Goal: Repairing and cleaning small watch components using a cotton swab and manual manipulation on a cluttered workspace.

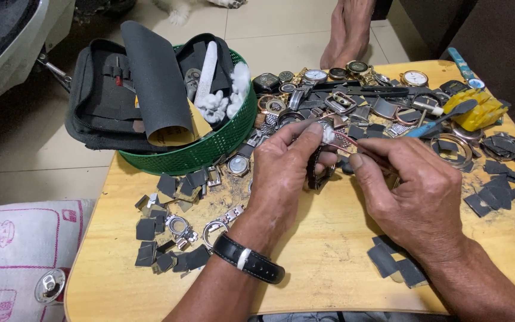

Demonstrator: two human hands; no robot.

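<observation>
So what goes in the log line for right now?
left hand: holds watch | right hand: holds tweezers | cotton at tweezer tip

single head-worn view, looking steeply down and forward from close above a small wooden table (329, 262), both hands (281, 173) near frame centre; floor tiles and probably a seat edge at far left, too cropped to tell

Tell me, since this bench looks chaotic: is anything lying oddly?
Dark sandpaper scraps lie strewn over the wooden table, and watch cases sit heaped in a loose pile. Nothing looks spilled or broken.
</observation>
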